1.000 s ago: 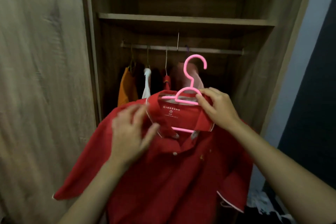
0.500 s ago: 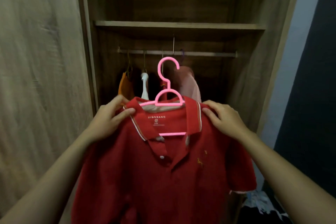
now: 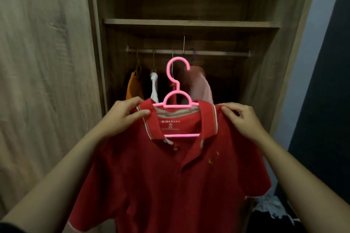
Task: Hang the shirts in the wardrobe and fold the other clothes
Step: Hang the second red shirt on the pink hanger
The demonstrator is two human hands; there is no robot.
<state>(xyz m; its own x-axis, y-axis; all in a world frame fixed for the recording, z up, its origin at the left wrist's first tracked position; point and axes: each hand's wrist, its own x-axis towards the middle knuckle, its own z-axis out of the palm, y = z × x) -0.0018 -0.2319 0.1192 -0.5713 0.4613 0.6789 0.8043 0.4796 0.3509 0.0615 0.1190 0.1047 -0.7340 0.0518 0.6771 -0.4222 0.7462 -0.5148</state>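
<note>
- My left hand point(image 3: 121, 117), centre left of the frame, pinches one shoulder of the red polo shirt point(image 3: 170, 176) between thumb and curled fingers. My right hand point(image 3: 240, 119), centre right, pinches the other shoulder the same way.
- The shirt hangs square between them at centre frame on the pink hanger point(image 3: 178, 85). The hook stands upright above the collar, below the rail point(image 3: 217, 53) and not yet on it.
- A second ago the right hand gripped the hanger at its neck and the left lay flat on a skewed shirt front. Both have since gone out to the shoulders, and the shirt now sits level.
- My reading: the shirt is dressed on its hanger and only the hooking remains. That likely calls for one hand to shift to the hook.
- In the open wardrobe point(image 3: 189, 23), upper centre, an orange garment point(image 3: 133, 89), a white garment point(image 3: 154, 89) and a pale pink garment point(image 3: 200, 85) hang on the rail. Bare rail shows to their right.
- At lower right lies crumpled pale cloth point(image 3: 272, 208); I cannot tell what it is.
</note>
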